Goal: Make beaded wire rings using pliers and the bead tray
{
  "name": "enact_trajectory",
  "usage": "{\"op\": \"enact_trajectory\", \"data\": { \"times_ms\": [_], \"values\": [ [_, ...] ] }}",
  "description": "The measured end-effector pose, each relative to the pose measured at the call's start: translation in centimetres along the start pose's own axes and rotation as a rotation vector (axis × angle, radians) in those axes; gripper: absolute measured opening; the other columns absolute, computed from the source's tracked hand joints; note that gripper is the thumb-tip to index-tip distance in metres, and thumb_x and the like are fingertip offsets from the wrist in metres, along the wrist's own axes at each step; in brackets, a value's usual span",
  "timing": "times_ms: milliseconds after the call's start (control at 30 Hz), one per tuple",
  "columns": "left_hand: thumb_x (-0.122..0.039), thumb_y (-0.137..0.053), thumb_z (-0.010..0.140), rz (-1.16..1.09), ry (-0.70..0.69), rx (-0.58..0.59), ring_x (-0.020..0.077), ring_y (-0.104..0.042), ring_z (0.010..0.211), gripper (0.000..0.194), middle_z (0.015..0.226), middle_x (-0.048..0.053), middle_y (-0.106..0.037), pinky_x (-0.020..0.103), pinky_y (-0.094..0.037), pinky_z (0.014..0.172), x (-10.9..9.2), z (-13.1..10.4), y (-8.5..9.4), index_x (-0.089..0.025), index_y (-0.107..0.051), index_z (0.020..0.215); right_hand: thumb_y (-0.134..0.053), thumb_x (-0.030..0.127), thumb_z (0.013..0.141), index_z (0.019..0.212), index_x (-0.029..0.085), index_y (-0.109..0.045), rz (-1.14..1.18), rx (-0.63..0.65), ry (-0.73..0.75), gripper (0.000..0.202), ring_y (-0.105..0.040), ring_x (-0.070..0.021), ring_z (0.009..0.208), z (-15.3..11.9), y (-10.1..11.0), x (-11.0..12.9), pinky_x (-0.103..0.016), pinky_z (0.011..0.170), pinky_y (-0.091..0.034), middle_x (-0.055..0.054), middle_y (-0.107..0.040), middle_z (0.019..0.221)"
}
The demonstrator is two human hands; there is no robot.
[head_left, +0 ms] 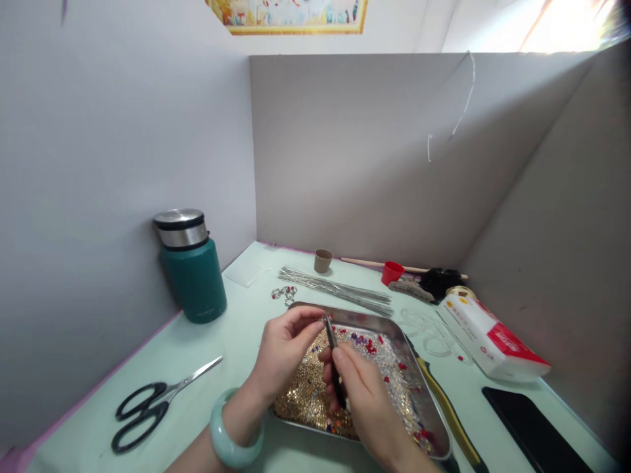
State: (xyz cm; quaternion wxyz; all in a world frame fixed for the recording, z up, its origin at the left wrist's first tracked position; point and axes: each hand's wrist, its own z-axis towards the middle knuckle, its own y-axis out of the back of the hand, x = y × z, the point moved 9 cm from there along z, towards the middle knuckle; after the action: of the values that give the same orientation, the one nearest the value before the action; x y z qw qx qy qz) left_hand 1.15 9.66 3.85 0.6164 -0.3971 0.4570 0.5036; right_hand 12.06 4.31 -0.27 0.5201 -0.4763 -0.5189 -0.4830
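Above the metal tray (440, 420), my left hand (283, 345) is closed in a pinch, thumb against fingertips. What it pinches is too small to make out. My right hand (367, 394) is closed around slim black tweezers (336, 371), their narrow tip pointing up and meeting my left fingertips. Under both hands the tray holds gold beads (300, 401) on the left, and clear beads (392, 355) on the right with red and purple ones scattered among them. Just behind the tray lies a small beaded wire piece (284, 293) with red beads.
Scissors (165, 399) and a green flask (194, 269) stand at left. Behind the tray lie thin wires (340, 289), a brown cup (323, 261) and a red cup (392, 272). At right are a yellow-black handled tool (446, 407), a tissue pack (493, 338) and a black phone (535, 430).
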Motion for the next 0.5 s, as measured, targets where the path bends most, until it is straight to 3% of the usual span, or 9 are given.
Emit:
{"op": "enact_trajectory", "data": {
  "times_ms": [233, 367, 500],
  "values": [
    [-0.027, -0.068, 0.073, -0.065, 0.133, -0.029, 0.0216, -0.067, 0.082, 0.019, 0.087, 0.009, -0.073, 0.034, -0.053, 0.078, 1.6, 0.2, 0.4, -0.014, -0.071, 0.088, -0.037, 0.044, 0.094, 0.095, 0.017, -0.058, -0.050, 0.028, -0.010, 0.034, -0.050, -0.0143, 0.062, 0.0, -0.1, 0.1, -0.024, 0.051, -0.041, -0.002, -0.053, 0.074],
    [-0.025, -0.070, 0.071, -0.073, 0.152, -0.041, 0.0216, -0.066, 0.082, 0.020, 0.087, 0.010, -0.073, 0.035, -0.053, 0.080, 1.8, 0.1, 0.4, -0.013, -0.071, 0.087, -0.035, 0.039, 0.095, 0.091, 0.018, -0.057, -0.336, -0.024, 0.110, 0.030, -0.053, -0.0167, 0.069, 0.0, 0.3, 1.7, -0.026, 0.059, -0.041, -0.003, -0.056, 0.077],
    [-0.025, -0.068, 0.072, -0.004, 0.081, -0.071, 0.0222, -0.066, 0.088, 0.014, 0.092, 0.009, -0.073, 0.035, -0.051, 0.084, 1.0, 0.1, 0.5, -0.015, -0.072, 0.082, -0.035, 0.031, 0.096, 0.082, 0.019, -0.053, -0.569, -0.102, 0.256, 0.026, -0.054, -0.0180, 0.072, -0.2, 0.6, 2.8, -0.028, 0.065, -0.038, -0.003, -0.058, 0.079]
  ]
}}
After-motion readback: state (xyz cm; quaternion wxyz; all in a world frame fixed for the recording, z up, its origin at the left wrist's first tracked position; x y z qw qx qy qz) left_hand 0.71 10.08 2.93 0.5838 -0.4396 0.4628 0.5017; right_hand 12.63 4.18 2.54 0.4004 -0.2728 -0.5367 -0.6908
